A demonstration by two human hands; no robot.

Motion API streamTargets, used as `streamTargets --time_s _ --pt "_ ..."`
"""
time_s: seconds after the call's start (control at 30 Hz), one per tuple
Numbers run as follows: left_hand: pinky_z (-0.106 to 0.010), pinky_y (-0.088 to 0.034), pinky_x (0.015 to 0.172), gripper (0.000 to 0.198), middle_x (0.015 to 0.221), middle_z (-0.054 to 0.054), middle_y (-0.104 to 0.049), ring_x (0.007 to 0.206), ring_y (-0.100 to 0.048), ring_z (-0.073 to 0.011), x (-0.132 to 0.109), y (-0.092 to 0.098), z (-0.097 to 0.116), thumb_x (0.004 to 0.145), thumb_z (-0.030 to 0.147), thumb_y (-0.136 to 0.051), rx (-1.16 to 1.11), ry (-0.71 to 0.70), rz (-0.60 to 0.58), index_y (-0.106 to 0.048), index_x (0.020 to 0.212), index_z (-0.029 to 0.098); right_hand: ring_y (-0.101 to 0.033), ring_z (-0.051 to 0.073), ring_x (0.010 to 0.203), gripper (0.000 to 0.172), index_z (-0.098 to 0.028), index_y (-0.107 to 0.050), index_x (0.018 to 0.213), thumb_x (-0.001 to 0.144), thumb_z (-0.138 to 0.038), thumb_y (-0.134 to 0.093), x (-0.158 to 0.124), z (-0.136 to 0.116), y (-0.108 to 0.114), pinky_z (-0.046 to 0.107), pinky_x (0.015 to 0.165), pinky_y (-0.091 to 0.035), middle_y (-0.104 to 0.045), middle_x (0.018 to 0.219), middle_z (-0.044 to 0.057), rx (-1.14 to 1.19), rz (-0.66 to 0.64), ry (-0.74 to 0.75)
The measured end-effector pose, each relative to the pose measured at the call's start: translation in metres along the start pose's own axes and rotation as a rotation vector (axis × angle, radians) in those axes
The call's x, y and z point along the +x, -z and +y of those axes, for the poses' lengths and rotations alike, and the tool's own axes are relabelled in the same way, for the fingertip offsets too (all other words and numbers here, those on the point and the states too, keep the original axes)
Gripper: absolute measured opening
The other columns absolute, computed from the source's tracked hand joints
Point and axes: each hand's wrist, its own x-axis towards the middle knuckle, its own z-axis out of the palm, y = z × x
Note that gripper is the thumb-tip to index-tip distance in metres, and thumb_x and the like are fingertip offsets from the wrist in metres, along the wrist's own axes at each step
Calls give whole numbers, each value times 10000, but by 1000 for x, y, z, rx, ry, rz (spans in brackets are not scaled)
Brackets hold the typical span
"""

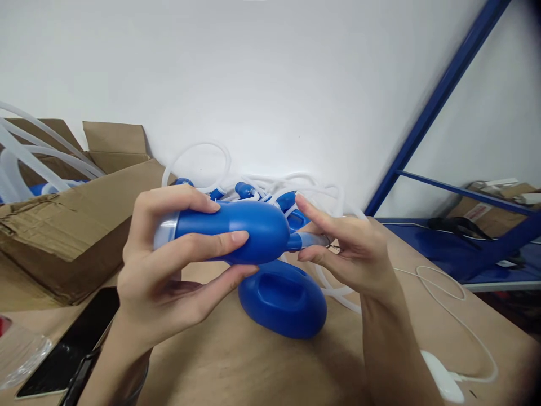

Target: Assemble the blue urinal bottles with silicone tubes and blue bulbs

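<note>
My left hand [169, 265] is wrapped round a blue rounded plastic housing [264, 228], held level above the table. Its left end has a translucent cap [164, 232], partly covered by my fingers. At the right end the housing narrows to a short blue neck with a translucent sleeve [310, 239] on it. My right hand [359, 242] is closed about that sleeve, and thin wires show at its far end. Just below, a blue oval piece with a recess [283, 304] rests on the table, touching neither hand.
Behind my hands lies a heap of white tubes [310, 183] with blue parts. An open cardboard box [93, 208] of tubing stands left, near a black phone [71, 344]. A white cable with a plug [442, 375] lies right, beside a blue metal frame [439, 93].
</note>
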Motion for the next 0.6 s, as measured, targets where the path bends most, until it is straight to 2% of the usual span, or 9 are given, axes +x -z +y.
streamTargets --time_s 0.13,0.23,0.3,0.37,0.43,0.53,0.6 --pt "-566 -643 1007 230 1203 -29 -608 1102 -681 -270 -1 2 3 859 279 -847 -19 98 -28 -757 1056 355 -726 174 636 581 -292 -603 1522 964 -316 -767 3 1 -2 304 593 -631 -840 948 25 -62 -14 52" --pt "-569 -651 1002 236 1204 -34 -610 1102 -683 -272 -2 1 0 847 302 -857 -38 92 -32 -751 1051 354 -723 174 642 581 -315 -577 1543 985 -296 -738 3 2 -3 310 588 -617 -836 984 27 -69 -14 72" --pt "-554 -662 978 273 1195 -39 -611 1092 -685 -274 -2 -1 -4 817 316 -885 -46 62 -41 -750 1053 340 -725 174 656 587 -325 -555 1559 997 -294 -721 2 4 -4 305 595 -609 -827 937 13 -64 -18 77" --pt "-533 -657 978 292 1201 -45 -606 1093 -684 -266 -1 -2 -7 818 298 -887 -43 56 -51 -748 1074 321 -738 183 714 593 -328 -530 1578 1011 -313 -702 3 6 -4 313 651 -621 -816 924 7 -91 -37 36" --pt "-502 -655 963 334 1201 -48 -607 1079 -684 -255 0 -2 -9 801 292 -907 -30 37 -48 -749 1095 306 -757 211 866 599 -332 -504 1594 1022 -352 -682 6 7 -5 358 792 -639 -812 1002 19 -142 -43 -19" --pt "-491 -639 958 389 1202 -41 -617 1080 -676 -260 3 0 -9 781 291 -924 15 50 -29 -750 1128 323 -703 277 1136 570 -335 -577 1528 985 -423 -723 9 6 -7 476 1015 -578 -773 1203 57 -217 63 1" --pt "-515 -608 992 372 1210 -35 -622 1110 -666 -279 4 2 -11 809 286 -897 57 109 11 -752 1146 348 -682 293 1123 445 -315 -698 1369 953 -460 -755 8 4 -8 492 1000 -560 -758 1175 73 -213 228 77"
